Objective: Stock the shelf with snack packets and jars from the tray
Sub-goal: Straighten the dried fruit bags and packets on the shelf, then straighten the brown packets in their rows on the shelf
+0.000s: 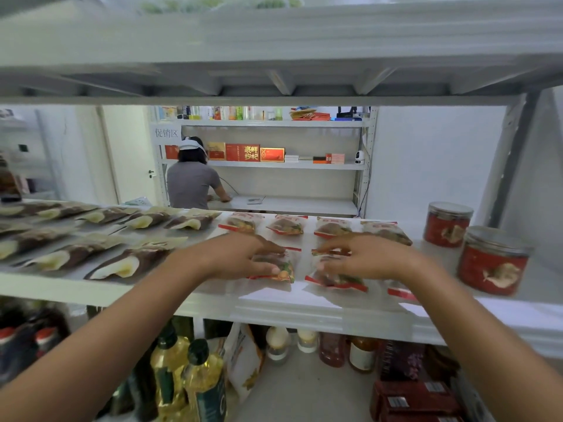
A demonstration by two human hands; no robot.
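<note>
**Red-edged snack packets under both hands on the white shelf**

White metal makes up the shelf (170, 292) we face in the head view, our only view. Our left hand (243, 254) lies palm-down on a clear, red-trimmed snack packet (281, 269) near the front edge, fingers spread over its top and thumb at its near side — pressing or lightly gripping, we cannot tell which. Our right hand (362, 257) rests the same way on the neighbouring packet (338, 280), just beside the first, fingers curled over its upper end. Another red-edged packet (400, 292) peeks out under our right wrist.

Behind our hands a back row of four like packets (286, 225) lies flat along the far edge. To the left, brown-and-cream packets (122, 264) lie in overlapping rows across the same shelf. At the right end stand two red jars with clear lids, the near jar (492, 261) in front and the far jar (447, 225) behind it, both upright and apart from the packets.

Below the shelf we see yellow oil bottles (195, 379), small sauce bottles and dark red boxes (414, 397). Through the shelf — across the room — a person in a grey shirt (190, 185) stands at another rack holding red gift boxes (243, 152). We cannot see the tray.
</note>
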